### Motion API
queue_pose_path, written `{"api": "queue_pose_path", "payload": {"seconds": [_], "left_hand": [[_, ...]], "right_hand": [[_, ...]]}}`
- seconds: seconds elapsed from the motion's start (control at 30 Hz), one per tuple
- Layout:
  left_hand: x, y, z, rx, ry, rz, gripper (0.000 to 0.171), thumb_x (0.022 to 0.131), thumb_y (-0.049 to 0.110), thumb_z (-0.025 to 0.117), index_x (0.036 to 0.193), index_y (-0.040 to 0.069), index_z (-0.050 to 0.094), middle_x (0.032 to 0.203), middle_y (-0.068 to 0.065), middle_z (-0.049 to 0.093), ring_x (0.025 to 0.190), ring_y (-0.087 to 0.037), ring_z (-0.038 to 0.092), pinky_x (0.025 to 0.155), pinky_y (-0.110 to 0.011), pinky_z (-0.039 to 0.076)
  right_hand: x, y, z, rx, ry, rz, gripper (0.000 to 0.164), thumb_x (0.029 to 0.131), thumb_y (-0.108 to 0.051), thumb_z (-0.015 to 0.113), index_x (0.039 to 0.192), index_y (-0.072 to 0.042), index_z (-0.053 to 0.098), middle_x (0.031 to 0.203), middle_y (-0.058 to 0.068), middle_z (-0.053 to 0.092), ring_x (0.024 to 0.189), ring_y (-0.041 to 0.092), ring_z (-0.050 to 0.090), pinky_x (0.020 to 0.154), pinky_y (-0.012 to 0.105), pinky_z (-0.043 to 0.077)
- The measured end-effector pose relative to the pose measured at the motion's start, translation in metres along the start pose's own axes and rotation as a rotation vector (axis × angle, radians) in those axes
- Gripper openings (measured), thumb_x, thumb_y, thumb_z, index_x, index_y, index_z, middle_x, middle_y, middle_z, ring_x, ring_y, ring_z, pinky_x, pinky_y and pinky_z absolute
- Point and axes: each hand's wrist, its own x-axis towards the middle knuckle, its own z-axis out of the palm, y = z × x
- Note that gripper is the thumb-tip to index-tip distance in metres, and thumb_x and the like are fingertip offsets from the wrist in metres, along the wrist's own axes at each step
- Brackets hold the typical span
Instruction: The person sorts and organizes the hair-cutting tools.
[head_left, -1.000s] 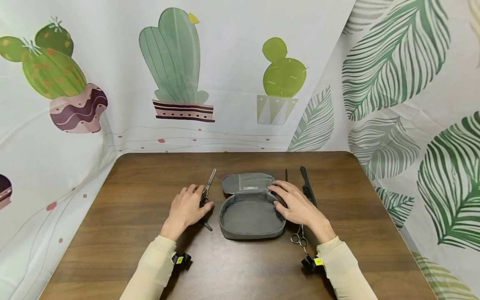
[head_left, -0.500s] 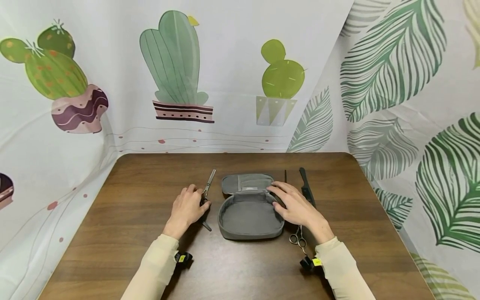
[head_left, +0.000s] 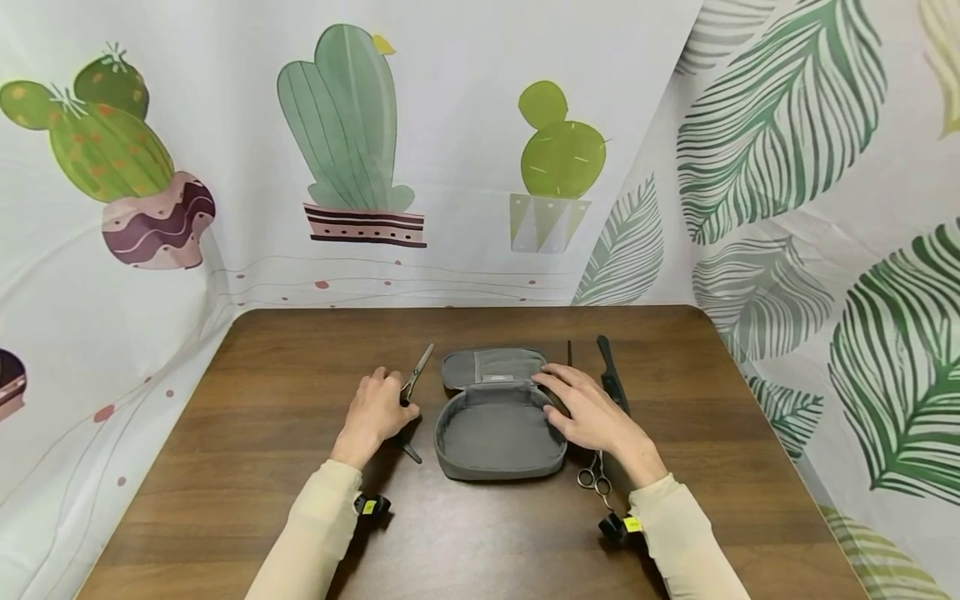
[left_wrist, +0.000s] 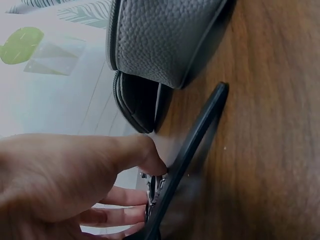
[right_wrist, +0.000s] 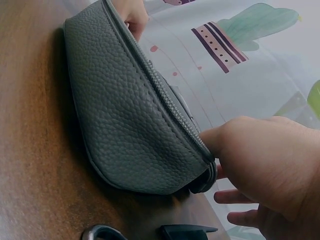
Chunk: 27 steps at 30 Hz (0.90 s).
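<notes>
My left hand point(head_left: 372, 415) pinches the thinning scissors point(head_left: 420, 367) near the finger rings, thumb on one side and fingertips on the other. Their toothed-looking blade points away to the back. A slim black bar-like tool point(left_wrist: 195, 137) lies beside that hand, its far part hidden. In the middle stands a grey zip case point(head_left: 498, 472), lid folded back and inside bare. My right hand point(head_left: 596, 414) holds the case's right rim near the hinge, thumb over the edge inside and index finger behind the lid edge.
Right of the case lie a black comb point(head_left: 612, 379), a thin dark rod point(head_left: 569, 353) and a second pair of scissors point(head_left: 595, 481), partly under my right arm. The wooden table point(head_left: 480, 542) ends at a patterned cloth point(head_left: 465, 167) behind.
My left thumb and fingers have drawn together on the scissors, which have turned slightly to the right. The right hand and case stay put.
</notes>
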Motion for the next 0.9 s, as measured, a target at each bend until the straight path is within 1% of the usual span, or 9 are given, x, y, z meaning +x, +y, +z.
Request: {"api": "queue_pose_path", "payload": {"seconds": [0.07, 0.1, 0.17, 0.23, 0.33, 0.43, 0.53, 0.67, 0.9], "left_hand": [[0.007, -0.014, 0.016, 0.001, 0.042, 0.009, 0.036, 0.075, 0.033, 0.092, 0.087, 0.008, 0.069, 0.1, -0.018, 0.068, 0.087, -0.045, 0.067, 0.076, -0.061, 0.058], [0.009, -0.018, 0.02, 0.001, 0.052, 0.012, 0.038, 0.073, 0.033, 0.093, 0.085, 0.008, 0.068, 0.097, -0.017, 0.067, 0.084, -0.045, 0.066, 0.075, -0.059, 0.058], [0.009, -0.016, 0.018, 0.001, 0.054, 0.012, 0.038, 0.07, 0.031, 0.096, 0.081, 0.008, 0.067, 0.093, -0.016, 0.066, 0.079, -0.043, 0.066, 0.074, -0.058, 0.058], [0.007, -0.008, 0.009, 0.003, 0.053, 0.011, 0.038, 0.069, 0.03, 0.097, 0.077, 0.009, 0.066, 0.089, -0.015, 0.065, 0.076, -0.041, 0.066, 0.073, -0.059, 0.058], [-0.002, 0.013, -0.016, 0.005, 0.015, -0.006, 0.038, 0.072, 0.027, 0.097, 0.071, 0.008, 0.064, 0.09, -0.017, 0.065, 0.076, -0.041, 0.066, 0.078, -0.06, 0.06], [-0.006, 0.023, -0.027, 0.028, -0.014, -0.031, 0.04, 0.075, 0.025, 0.098, 0.067, 0.008, 0.062, 0.091, -0.018, 0.066, 0.078, -0.041, 0.066, 0.082, -0.058, 0.061], [-0.007, 0.027, -0.032, 0.054, -0.034, -0.052, 0.044, 0.077, 0.026, 0.098, 0.064, 0.009, 0.059, 0.091, -0.018, 0.067, 0.077, -0.039, 0.066, 0.083, -0.057, 0.062], [-0.007, 0.028, -0.035, 0.072, -0.058, -0.071, 0.047, 0.076, 0.029, 0.099, 0.064, 0.01, 0.058, 0.088, -0.017, 0.067, 0.076, -0.039, 0.066, 0.082, -0.057, 0.063], [-0.004, 0.027, -0.039, 0.053, -0.104, -0.102, 0.051, 0.075, 0.032, 0.101, 0.064, 0.012, 0.055, 0.075, -0.009, 0.063, 0.071, -0.033, 0.063, 0.079, -0.054, 0.063]], "right_hand": [[0.0, 0.0, 0.0, 0.001, -0.001, -0.001, 0.055, 0.111, -0.02, 0.071, 0.163, -0.008, 0.059, 0.17, 0.027, 0.052, 0.157, 0.052, 0.052, 0.127, 0.073, 0.045], [0.0, 0.0, 0.0, 0.002, -0.001, 0.0, 0.055, 0.111, -0.02, 0.071, 0.163, -0.008, 0.059, 0.17, 0.027, 0.052, 0.157, 0.052, 0.052, 0.127, 0.073, 0.044], [0.0, 0.0, 0.0, 0.003, 0.001, 0.001, 0.055, 0.111, -0.019, 0.071, 0.163, -0.008, 0.059, 0.171, 0.026, 0.052, 0.157, 0.052, 0.052, 0.127, 0.074, 0.044], [0.0, 0.0, 0.0, 0.005, 0.0, 0.002, 0.055, 0.111, -0.02, 0.071, 0.163, -0.008, 0.059, 0.171, 0.026, 0.052, 0.158, 0.052, 0.052, 0.127, 0.073, 0.044], [0.0, 0.0, 0.0, 0.006, -0.002, 0.004, 0.055, 0.111, -0.02, 0.071, 0.163, -0.008, 0.059, 0.171, 0.026, 0.052, 0.158, 0.051, 0.052, 0.127, 0.073, 0.044], [0.0, 0.0, 0.0, 0.008, -0.005, 0.006, 0.056, 0.111, -0.021, 0.071, 0.164, -0.008, 0.058, 0.171, 0.026, 0.052, 0.158, 0.052, 0.052, 0.127, 0.073, 0.044], [0.0, 0.0, 0.0, 0.012, -0.007, 0.004, 0.056, 0.111, -0.021, 0.071, 0.163, -0.008, 0.058, 0.171, 0.026, 0.052, 0.158, 0.052, 0.052, 0.127, 0.074, 0.044], [0.0, 0.0, -0.001, 0.016, -0.006, 0.0, 0.055, 0.111, -0.021, 0.071, 0.163, -0.008, 0.059, 0.171, 0.026, 0.052, 0.157, 0.052, 0.052, 0.127, 0.073, 0.044], [0.0, 0.001, -0.001, 0.017, -0.004, -0.004, 0.056, 0.11, -0.021, 0.072, 0.163, -0.009, 0.06, 0.17, 0.026, 0.053, 0.157, 0.051, 0.053, 0.127, 0.073, 0.045]]}}
